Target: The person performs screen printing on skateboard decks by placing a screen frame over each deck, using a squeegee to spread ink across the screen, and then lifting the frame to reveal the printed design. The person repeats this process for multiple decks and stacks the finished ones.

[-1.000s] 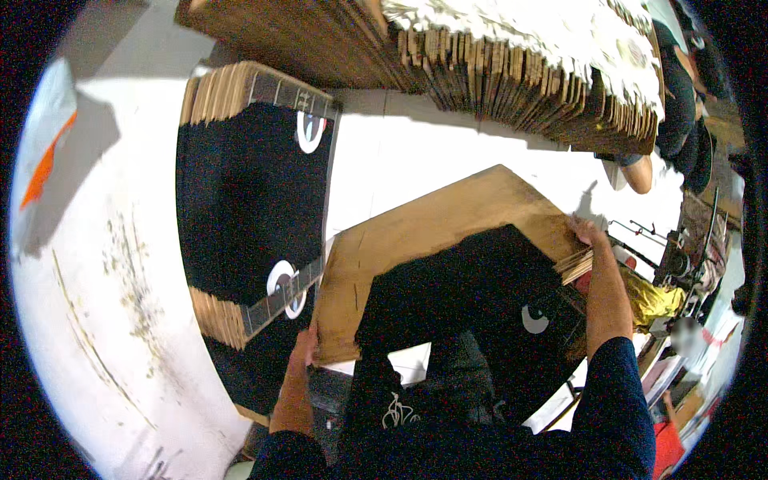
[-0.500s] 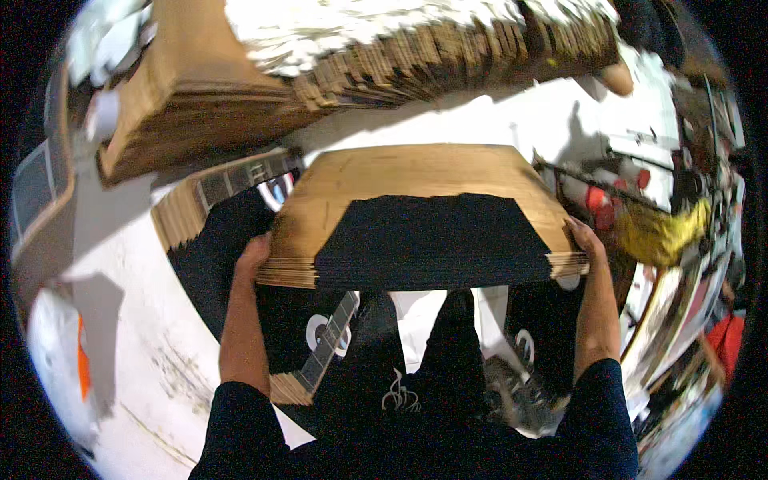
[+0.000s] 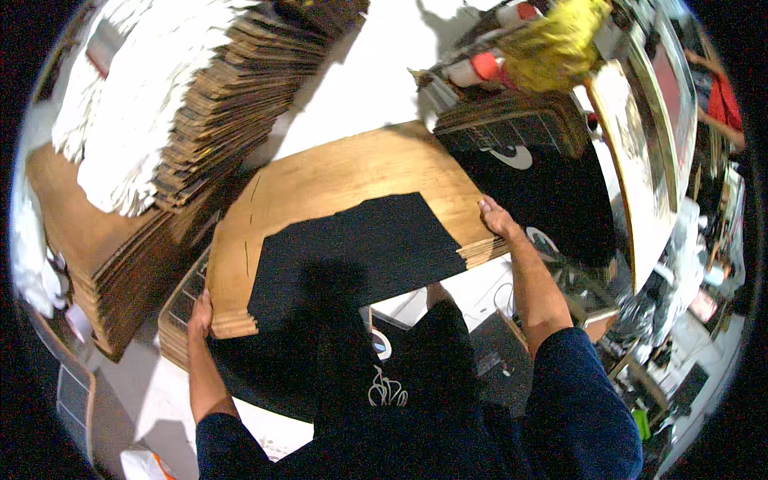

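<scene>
A stack of thin wooden boards, with black cloth pieces layered on and between them at the near side, spans the space before me at a tilt. My left hand grips its lower left end, fingers partly out of sight behind the edge. The other end is held by my right hand, its thumb on top and the remaining fingers hidden beneath. Under the boards are more black cloth pieces, one with a round white print.
At the upper left, a large stack of brown boards carries many white cloth pieces. Another board stack with black cloth lies at the right, near a yellow bag and red-and-white containers. Clutter and plastic bags line the far right.
My view has turned right. The held stack now slants, its left end lower and its right end higher. Both hands have kept their hold.
</scene>
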Motion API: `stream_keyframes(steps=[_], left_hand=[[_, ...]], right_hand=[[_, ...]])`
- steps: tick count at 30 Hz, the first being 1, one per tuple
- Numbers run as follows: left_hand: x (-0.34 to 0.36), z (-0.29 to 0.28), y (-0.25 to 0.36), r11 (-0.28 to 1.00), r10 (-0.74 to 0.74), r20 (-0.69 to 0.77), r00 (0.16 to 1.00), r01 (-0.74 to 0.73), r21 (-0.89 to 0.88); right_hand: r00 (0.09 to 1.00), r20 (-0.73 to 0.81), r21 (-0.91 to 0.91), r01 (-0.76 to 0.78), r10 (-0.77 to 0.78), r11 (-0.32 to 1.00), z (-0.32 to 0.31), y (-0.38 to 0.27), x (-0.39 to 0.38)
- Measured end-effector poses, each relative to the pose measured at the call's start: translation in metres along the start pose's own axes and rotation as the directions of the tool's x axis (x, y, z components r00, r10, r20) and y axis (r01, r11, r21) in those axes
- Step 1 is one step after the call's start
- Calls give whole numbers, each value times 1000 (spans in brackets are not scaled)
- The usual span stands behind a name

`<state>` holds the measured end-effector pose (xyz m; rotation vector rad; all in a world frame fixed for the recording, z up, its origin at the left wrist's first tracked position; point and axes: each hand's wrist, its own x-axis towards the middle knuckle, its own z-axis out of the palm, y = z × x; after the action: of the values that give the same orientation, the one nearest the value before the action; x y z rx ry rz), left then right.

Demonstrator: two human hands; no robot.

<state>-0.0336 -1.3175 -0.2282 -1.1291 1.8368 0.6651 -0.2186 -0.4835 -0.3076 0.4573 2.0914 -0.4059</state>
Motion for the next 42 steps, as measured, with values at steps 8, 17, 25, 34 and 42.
stream_keyframes(steps=[8,17,25,34,42], left_hand=[[-69,8,40,971,44,-3,999,-42,236],[-93,17,157,726,413,70,908,-375,577],[-137,111,321,546,516,121,848,-434,716],[-85,268,502,139,707,346,617,-601,787],[-106,298,572,532,551,543,634,-768,357]], right_hand=[[988,117,339,-139,105,930,69,111,-87],[990,-135,705,59,52,707,177,232,-161],[932,-128,728,-144,339,670,300,350,-195],[899,66,809,-302,433,504,241,470,-215],[904,159,639,-400,396,657,130,550,-163]])
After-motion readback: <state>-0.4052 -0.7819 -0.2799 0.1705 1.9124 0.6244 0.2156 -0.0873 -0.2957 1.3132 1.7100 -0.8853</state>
